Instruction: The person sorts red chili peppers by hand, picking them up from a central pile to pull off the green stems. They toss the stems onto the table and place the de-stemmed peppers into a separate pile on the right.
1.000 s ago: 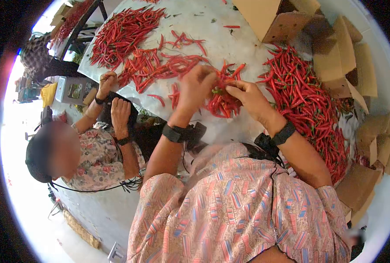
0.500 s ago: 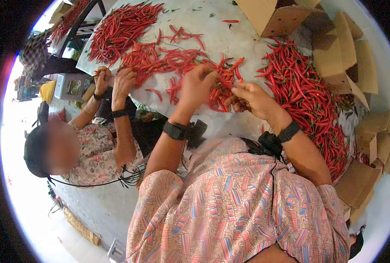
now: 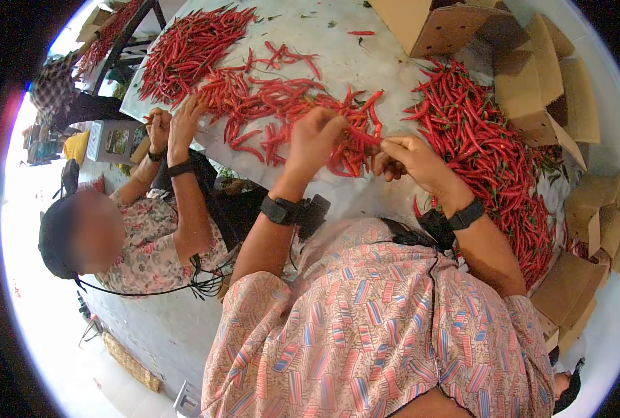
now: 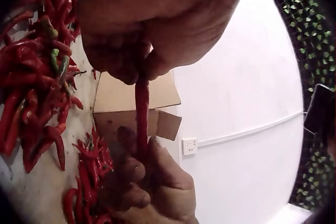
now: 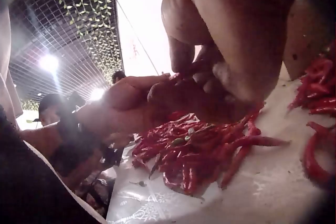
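Note:
A red chili pepper [image 4: 142, 109] is stretched between my two hands. My left hand [image 3: 313, 145] pinches one end of it between thumb and fingers. The other end is pinched by my right hand [image 3: 416, 164], whose remaining fingers curl below. Under and behind the hands lies a loose heap of red chilies [image 3: 354, 159], a few with green stems, also seen as a chili heap [image 5: 189, 155] in the right wrist view. To the right of my right hand spreads a large pile of red chilies [image 3: 474, 139].
Another person [image 3: 153, 237] sits at my left, hands at the table edge by more chilies [image 3: 237, 97]. A further chili pile [image 3: 195, 49] lies at the far left of the white table [image 3: 366, 63]. Open cardboard boxes [image 3: 533, 97] stand along the right side.
My right hand has shifted slightly right and down, away from the left, so the chili now spans between them. The other person's nearer hand has risen towards the table edge.

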{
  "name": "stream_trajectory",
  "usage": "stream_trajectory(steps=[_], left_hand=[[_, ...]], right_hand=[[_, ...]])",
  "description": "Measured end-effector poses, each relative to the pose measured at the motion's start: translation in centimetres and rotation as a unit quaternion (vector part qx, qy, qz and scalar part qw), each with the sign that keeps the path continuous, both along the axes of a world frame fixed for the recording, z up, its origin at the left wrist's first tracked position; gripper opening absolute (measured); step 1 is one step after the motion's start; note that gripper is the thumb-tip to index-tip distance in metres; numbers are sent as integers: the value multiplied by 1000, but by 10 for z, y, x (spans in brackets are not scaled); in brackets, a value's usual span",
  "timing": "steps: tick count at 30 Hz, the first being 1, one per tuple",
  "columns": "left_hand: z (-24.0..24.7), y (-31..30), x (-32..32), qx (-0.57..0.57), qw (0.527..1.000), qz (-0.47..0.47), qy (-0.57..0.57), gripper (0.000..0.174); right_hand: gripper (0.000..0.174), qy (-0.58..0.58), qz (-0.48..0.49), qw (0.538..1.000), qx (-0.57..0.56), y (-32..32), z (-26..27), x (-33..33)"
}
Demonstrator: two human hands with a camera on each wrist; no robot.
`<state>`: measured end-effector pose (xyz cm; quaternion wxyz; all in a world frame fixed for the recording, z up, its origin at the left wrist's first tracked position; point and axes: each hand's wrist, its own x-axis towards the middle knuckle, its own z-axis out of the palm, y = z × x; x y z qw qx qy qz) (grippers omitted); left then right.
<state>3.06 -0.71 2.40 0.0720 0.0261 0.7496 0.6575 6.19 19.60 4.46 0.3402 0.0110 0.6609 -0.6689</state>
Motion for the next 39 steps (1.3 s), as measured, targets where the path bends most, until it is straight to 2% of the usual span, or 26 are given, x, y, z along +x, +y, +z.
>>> stream_trajectory(steps=[3, 6, 9, 10, 11, 12, 13, 15, 16, 18, 19, 20, 21, 22, 23, 25, 26, 28, 32, 34, 35, 37, 38, 39], left_hand=[[-7, 0, -4, 23, 999, 7, -42, 17], [-5, 2, -4, 12, 999, -12, -49, 18], [-9, 4, -9, -30, 999, -33, -13, 21], [-7, 3, -12, -97, 995, -27, 20, 21], [-6, 2, -16, -162, 985, -21, 52, 22], [-8, -1, -23, -162, 985, -22, 53, 22], [-11, -6, -32, -192, 979, -8, 72, 22], [-9, -16, -49, -278, 956, 10, 92, 20], [-11, -21, -58, -277, 956, 8, 92, 20], [-15, -27, -77, -398, 890, -13, 222, 18], [-15, -28, -85, -438, 879, -40, 187, 21], [-20, -28, -92, -437, 878, -43, 189, 21], [-25, -27, -98, -443, 855, -60, 263, 18], [-29, -26, -103, -446, 826, -77, 336, 16], [-34, -25, -108, -445, 826, -79, 337, 16], [-32, -17, -111, -593, 745, -154, 263, 14], [-31, -16, -111, -593, 745, -153, 263, 14], [-30, -17, -111, -632, 708, -165, 270, 13], [-29, -25, -103, -632, 707, -159, 276, 14], [-22, -28, -97, -593, 755, -136, 246, 14], [-19, -29, -95, -593, 755, -135, 245, 14], [-14, -32, -88, -408, 893, -50, 183, 18], [-14, -33, -84, -409, 893, -50, 183, 18], [-14, -33, -80, -282, 949, -54, 128, 18]], right_hand=[[26, -26, -30, 998, -49, 9, -6, 4], [25, -7, -17, 999, -41, 14, -8, 6], [24, 5, -78, 996, -32, 18, 4, 15], [24, 6, -79, 996, -33, 24, 1, 16], [23, 15, -124, 992, -37, 35, -5, 18], [21, 24, -169, 984, -40, 45, -9, 21], [21, 24, -171, 984, -40, 53, -9, 24], [17, 16, -348, 929, -128, 70, -6, 31], [17, 16, -350, 928, -128, 80, -6, 34], [19, 67, -463, 841, -272, 97, -4, 38], [19, 68, -465, 840, -272, 102, -3, 40], [20, 71, -497, 816, -288, 105, 0, 41], [21, 74, -528, 790, -303, 107, 2, 42], [21, 75, -530, 789, -303, 108, 2, 42], [21, 61, -524, 792, -306, 107, 0, 42], [21, 46, -518, 796, -310, 104, -3, 41], [21, 33, -506, 811, -292, 100, -5, 40], [21, 18, -494, 825, -273, 91, -6, 38], [18, 28, -442, 863, -241, 73, -11, 35], [17, 30, -416, 888, -194, 65, -12, 33], [17, 23, -411, 892, -184, 62, -14, 32], [17, 17, -398, 905, -149, 55, -10, 28], [17, 11, -386, 915, -115, 51, -8, 26], [17, 12, -385, 916, -115, 46, -7, 23]])
